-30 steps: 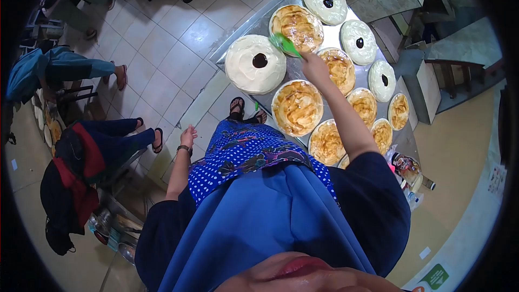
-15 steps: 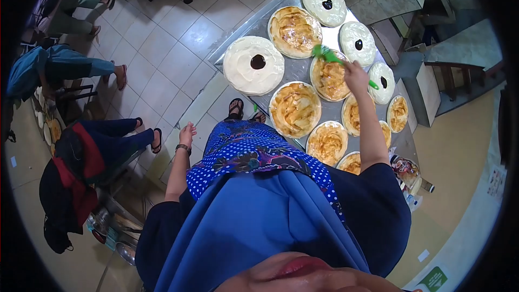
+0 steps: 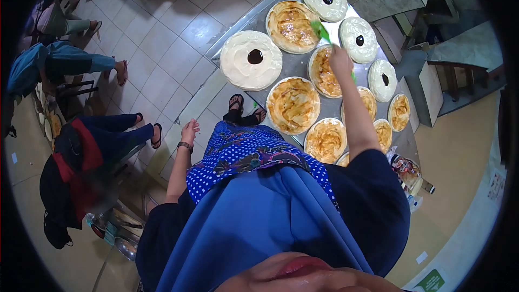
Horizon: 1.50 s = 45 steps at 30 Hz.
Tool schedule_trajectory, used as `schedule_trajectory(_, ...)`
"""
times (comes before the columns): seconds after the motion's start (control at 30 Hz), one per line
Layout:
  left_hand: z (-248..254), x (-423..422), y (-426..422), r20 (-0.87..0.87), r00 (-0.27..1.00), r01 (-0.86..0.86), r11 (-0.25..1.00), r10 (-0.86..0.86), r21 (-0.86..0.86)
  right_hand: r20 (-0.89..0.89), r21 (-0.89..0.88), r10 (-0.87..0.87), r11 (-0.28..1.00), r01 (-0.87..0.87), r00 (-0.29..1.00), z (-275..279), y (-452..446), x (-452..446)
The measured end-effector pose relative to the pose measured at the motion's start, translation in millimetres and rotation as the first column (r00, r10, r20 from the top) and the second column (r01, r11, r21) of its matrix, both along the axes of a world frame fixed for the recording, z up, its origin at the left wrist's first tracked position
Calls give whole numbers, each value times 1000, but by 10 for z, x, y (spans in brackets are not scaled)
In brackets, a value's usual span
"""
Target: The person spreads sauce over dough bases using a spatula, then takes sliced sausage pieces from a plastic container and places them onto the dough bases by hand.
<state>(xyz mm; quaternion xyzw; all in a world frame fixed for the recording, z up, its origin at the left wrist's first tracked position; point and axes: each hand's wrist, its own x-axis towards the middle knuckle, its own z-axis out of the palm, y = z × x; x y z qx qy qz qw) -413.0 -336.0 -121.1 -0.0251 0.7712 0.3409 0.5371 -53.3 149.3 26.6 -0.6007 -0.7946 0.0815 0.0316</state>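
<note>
My right hand [image 3: 341, 62] is closed round the handle of a green brush [image 3: 323, 31]. Its green head is at the right edge of a large browned round [image 3: 293, 27], and the hand is above a smaller browned round [image 3: 326, 71]. To the left lies a cream-coloured round with a dark spot [image 3: 251, 60]. Another browned round [image 3: 293, 105] is nearer to me. Whether the brush touches the surface I cannot tell. My left hand [image 3: 189, 131] hangs at my side over the floor, fingers apart, holding nothing.
Several more rounds, white ones with dark centres [image 3: 358, 40] and browned ones [image 3: 325, 140], lie on the metal table [image 3: 259, 16]. Bottles and packets [image 3: 405, 167] are by its near right corner. People stand at the left, one in a red and black top [image 3: 86, 140].
The brush went right from the large browned round to the smaller one, then back up to the large one's right edge. My left hand has barely moved. A person at the upper left shifted.
</note>
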Motion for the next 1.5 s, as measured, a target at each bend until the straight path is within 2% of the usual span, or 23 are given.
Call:
schedule_trajectory(0.07,140,43,138,26,1000,-9,1000,9,-27,-59,-174,-44,984,33,997,-3,-463,129)
schedule_trajectory(0.1,181,67,241,73,997,-31,999,28,39,-62,-170,-39,985,28,997,63,-642,113)
schedule_trajectory(0.17,339,129,470,142,990,-39,989,18,144,-415,-273,27,950,-153,910,151,-921,71)
schedule_trajectory(0.2,452,166,635,163,987,-25,982,-6,188,-419,-274,28,949,-156,907,135,-890,61)
schedule_trajectory(0.27,597,231,928,219,975,-24,954,-44,300,-462,-308,-237,947,97,855,61,-804,33)
schedule_trajectory(0.3,663,267,1057,261,964,-51,931,-48,361,-466,-314,-236,945,90,853,19,-843,12)
schedule_trajectory(0.37,867,375,1305,347,937,-131,887,-35,444,-498,-353,-226,935,42,837,-77,-933,-119)
schedule_trajectory(0.4,991,438,1429,393,919,-181,867,-18,465,-521,-387,-122,916,-106,845,-20,-1033,-198)
schedule_trajectory(0.43,1063,491,1529,388,922,-186,868,-8,460,-525,-392,-118,912,-117,843,12,-1147,-319)
schedule_trajectory(0.5,1147,578,1643,548,834,-373,800,67,470,-600,-323,-17,920,-222,800,33,-1444,-575)
schedule_trajectory(0.6,1187,614,1716,646,753,-492,758,123,429,-482,-377,62,886,-271,874,-70,-1849,-832)
schedule_trajectory(0.67,1194,581,1702,682,721,-524,740,122,421,-660,-422,85,780,-462,746,-133,-2076,-930)
schedule_trajectory(0.77,1142,540,1621,724,676,-558,736,136,383,-601,-507,-39,790,-344,798,67,-1925,-1150)
schedule_trajectory(0.83,1110,519,1604,743,653,-564,749,146,349,-574,-445,-74,864,-234,816,52,-1610,-1297)
schedule_trajectory(0.9,1103,484,1636,749,650,-544,767,127,342,-526,-317,16,924,-213,850,-66,-1479,-1414)
schedule_trajectory(0.93,1100,464,1648,757,643,-531,781,118,329,-525,-317,9,926,-205,851,-96,-1526,-1422)
schedule_trajectory(1.0,1091,368,1681,752,653,-512,787,96,344,-403,-160,267,921,-354,875,-109,-1748,-1393)
schedule_trajectory(1.13,1023,134,1718,753,657,-481,791,38,379,-216,-108,405,895,-434,889,211,-2044,-778)
schedule_trajectory(1.23,970,-3,1833,711,703,-415,822,18,389,-90,13,403,915,-403,911,346,-1827,-367)
schedule_trajectory(1.3,947,-41,1924,705,709,-394,836,12,381,19,70,231,970,-231,973,486,-1727,-366)
schedule_trajectory(1.33,958,-32,1960,698,716,-374,849,9,373,22,70,221,972,-223,975,476,-1733,-490)
schedule_trajectory(1.4,1016,5,1987,700,715,-349,870,7,348,-212,112,447,895,-433,869,348,-1755,-923)
schedule_trajectory(1.5,1136,52,1989,712,702,-319,889,-12,329,-197,146,506,862,-485,840,95,-1707,-1415)
